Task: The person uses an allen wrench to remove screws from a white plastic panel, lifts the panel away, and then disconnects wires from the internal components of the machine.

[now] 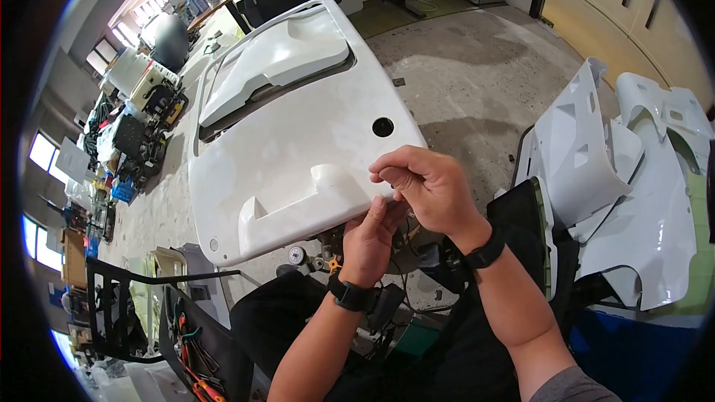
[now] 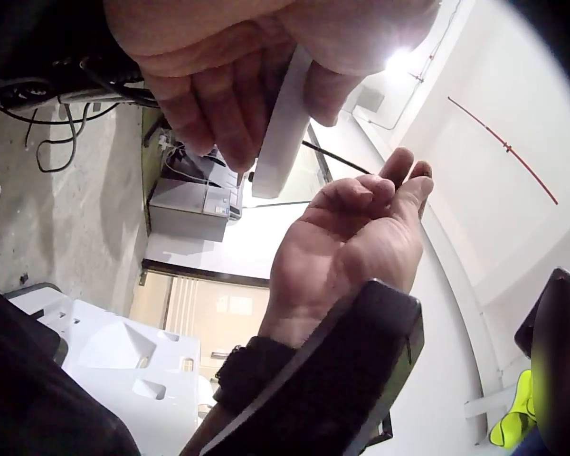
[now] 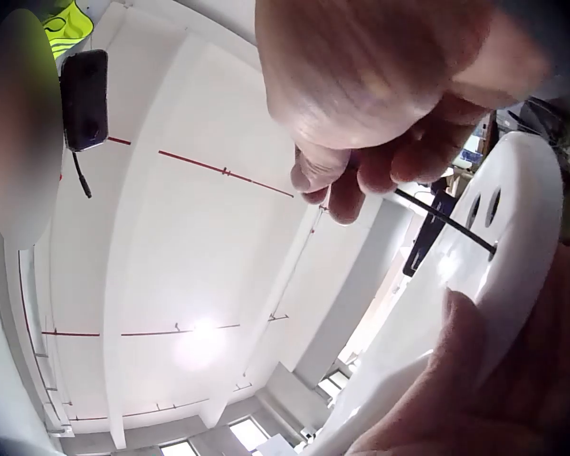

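Note:
A large white moulded panel (image 1: 305, 141) lies before me, with a raised lip along its near edge and a round dark hole (image 1: 383, 127) at its right. My left hand (image 1: 366, 247) grips the near right corner, thumb on top and fingers beneath. Just above that corner, my right hand (image 1: 439, 195) pinches a thin black rod (image 3: 445, 220) with curled fingers. In the right wrist view the rod's far end meets the panel close to its rim, beside two dark slots. The rod's upper end is hidden inside the right hand.
White moulded shells (image 1: 588, 149) stand on the floor at the right. A dark chair (image 1: 201, 327) with pliers and other hand tools (image 1: 190, 350) on it is at the lower left. Cables and metal parts lie under the panel's near edge. Cluttered equipment lines the left side.

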### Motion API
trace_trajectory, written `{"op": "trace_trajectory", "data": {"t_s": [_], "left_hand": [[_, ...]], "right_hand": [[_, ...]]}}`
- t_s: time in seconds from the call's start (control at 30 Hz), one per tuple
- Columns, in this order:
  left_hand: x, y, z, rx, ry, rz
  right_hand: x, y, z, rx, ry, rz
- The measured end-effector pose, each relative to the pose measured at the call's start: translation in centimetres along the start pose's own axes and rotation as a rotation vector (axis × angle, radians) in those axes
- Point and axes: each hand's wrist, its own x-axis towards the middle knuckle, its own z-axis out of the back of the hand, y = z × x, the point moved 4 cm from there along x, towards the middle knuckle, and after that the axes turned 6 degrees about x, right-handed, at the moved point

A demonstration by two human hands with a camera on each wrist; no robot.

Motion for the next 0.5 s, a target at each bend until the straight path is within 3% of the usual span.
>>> {"op": "trace_trajectory", "data": {"t_s": [0.03,0.23,0.37,0.5], "left_hand": [[0.01,-0.06,-0.07,0.005,0.001,-0.002],[-0.12,-0.47,-0.80,0.018,-0.027,-0.037],[-0.17,-0.61,-1.02,0.013,-0.026,-0.045],[0.07,0.07,-0.13,0.050,0.048,0.029]], "right_hand": [[-0.09,-0.25,-0.10,0.076,0.014,-0.089],[-0.11,0.49,0.29,-0.031,0.122,-0.006],[-0.09,0.58,-0.04,-0.059,0.068,0.050],[-0.46,-0.04,0.08,0.073,0.002,-0.040]]}}
